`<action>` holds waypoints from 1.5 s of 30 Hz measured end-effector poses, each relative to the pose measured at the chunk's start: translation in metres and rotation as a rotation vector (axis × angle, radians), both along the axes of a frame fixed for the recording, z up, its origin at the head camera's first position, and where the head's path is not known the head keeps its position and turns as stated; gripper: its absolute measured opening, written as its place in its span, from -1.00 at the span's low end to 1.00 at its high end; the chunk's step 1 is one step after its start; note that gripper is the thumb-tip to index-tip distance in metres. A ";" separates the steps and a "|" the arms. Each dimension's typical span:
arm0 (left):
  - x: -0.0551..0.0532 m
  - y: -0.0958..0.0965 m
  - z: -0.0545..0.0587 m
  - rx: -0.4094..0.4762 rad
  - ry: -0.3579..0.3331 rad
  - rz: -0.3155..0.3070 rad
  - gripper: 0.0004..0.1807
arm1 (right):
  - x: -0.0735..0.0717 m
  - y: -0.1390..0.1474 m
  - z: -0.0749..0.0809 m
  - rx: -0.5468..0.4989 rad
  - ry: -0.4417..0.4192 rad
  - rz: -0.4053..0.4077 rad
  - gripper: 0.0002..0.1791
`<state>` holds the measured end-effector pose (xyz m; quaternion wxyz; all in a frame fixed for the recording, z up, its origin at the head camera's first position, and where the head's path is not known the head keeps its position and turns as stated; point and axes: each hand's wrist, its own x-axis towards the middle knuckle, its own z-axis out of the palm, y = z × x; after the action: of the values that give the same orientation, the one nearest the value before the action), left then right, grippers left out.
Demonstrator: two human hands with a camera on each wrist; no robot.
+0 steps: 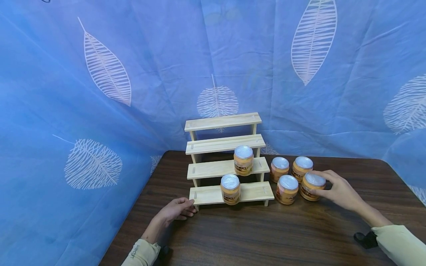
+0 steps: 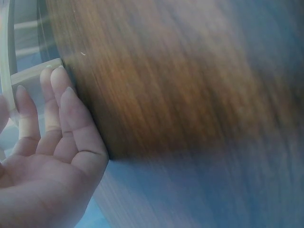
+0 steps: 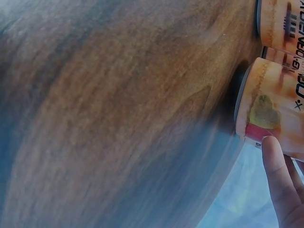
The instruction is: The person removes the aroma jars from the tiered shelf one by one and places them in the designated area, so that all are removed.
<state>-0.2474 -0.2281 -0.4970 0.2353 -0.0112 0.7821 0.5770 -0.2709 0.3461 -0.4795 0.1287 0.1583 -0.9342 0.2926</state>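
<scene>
A stepped wooden display rack (image 1: 229, 168) with pale boards stands on the dark table. At the left end of its lowest board, my left hand (image 1: 178, 211) pinches the board between thumb and fingers; in the left wrist view, the fingertips (image 2: 21, 97) touch the pale wood. My right hand (image 1: 341, 190) grips an orange can (image 1: 309, 188) with a silver lid, thumb on the near side and fingers on the far side. The right wrist view shows a fingertip against this can (image 3: 270, 102). One can (image 1: 230, 190) sits on the lowest step, another can (image 1: 243, 161) on the second.
Three more orange cans stand close together right of the rack: a front can (image 1: 287, 190), a can (image 1: 279, 170) behind it and a back can (image 1: 302, 168). Blue cloth (image 1: 159, 74) with white leaf prints hangs behind the dark wooden table (image 1: 246, 236).
</scene>
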 end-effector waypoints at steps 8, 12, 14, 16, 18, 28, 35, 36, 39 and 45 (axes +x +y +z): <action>0.000 0.000 0.001 -0.001 -0.008 0.001 -0.62 | 0.000 -0.002 0.000 0.005 -0.015 -0.006 -0.27; -0.001 0.000 0.001 -0.004 -0.010 0.000 -0.62 | 0.000 -0.003 -0.001 0.010 -0.025 0.000 -0.27; -0.001 0.000 0.001 -0.004 -0.010 -0.002 -0.62 | 0.000 -0.003 -0.001 0.005 -0.029 0.004 -0.27; -0.001 0.000 0.001 -0.004 -0.011 -0.001 -0.62 | -0.001 -0.003 -0.002 0.000 -0.035 0.005 -0.28; -0.002 0.001 0.001 -0.005 -0.010 0.000 -0.62 | -0.002 -0.003 -0.003 -0.007 -0.041 0.006 -0.27; 0.000 0.000 0.001 -0.006 -0.010 0.002 -0.61 | -0.002 -0.003 -0.003 -0.003 -0.035 0.010 -0.26; 0.003 0.002 0.005 -0.014 0.001 0.006 -0.59 | -0.002 -0.002 -0.004 0.005 -0.031 0.014 -0.25; 0.003 0.002 0.006 -0.016 0.003 0.007 -0.59 | -0.002 -0.002 -0.004 0.007 -0.028 0.015 -0.25; 0.004 0.002 0.006 -0.017 0.005 0.008 -0.59 | -0.002 -0.003 -0.004 0.011 -0.033 0.015 -0.25; 0.003 0.001 0.004 -0.012 0.004 0.002 -0.60 | 0.001 -0.004 -0.001 0.027 -0.097 0.000 -0.09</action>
<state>-0.2444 -0.2272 -0.4928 0.2329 -0.0122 0.7859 0.5726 -0.2704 0.3423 -0.4808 0.0814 0.1456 -0.9432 0.2873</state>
